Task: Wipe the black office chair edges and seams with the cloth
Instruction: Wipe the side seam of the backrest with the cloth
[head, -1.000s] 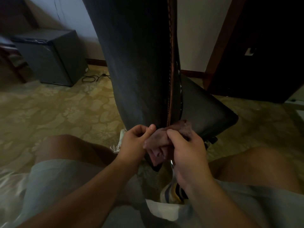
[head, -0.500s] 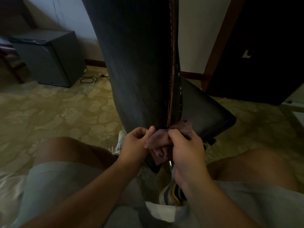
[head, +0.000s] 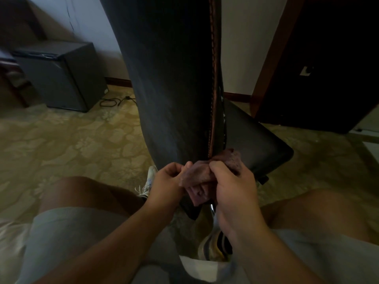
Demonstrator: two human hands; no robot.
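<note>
The black office chair (head: 170, 83) stands right in front of me, its tall backrest seen from behind, with a brown stitched seam (head: 212, 89) running down its right edge. Its seat (head: 254, 144) sticks out to the right. A crumpled purplish cloth (head: 202, 177) sits at the bottom of that seam. My left hand (head: 166, 185) pinches the cloth's left end. Gripping its right side is my right hand (head: 233, 187), pressed against the lower backrest edge.
A small dark fridge (head: 61, 78) stands at the back left, with a cable (head: 114, 101) lying on the patterned carpet beside it. A dark wooden door and frame (head: 320, 68) fill the right. My knees in grey shorts flank the chair base.
Both hands and the cloth stay at the bottom of the seam; they shift only slightly. The view has tilted a little.
</note>
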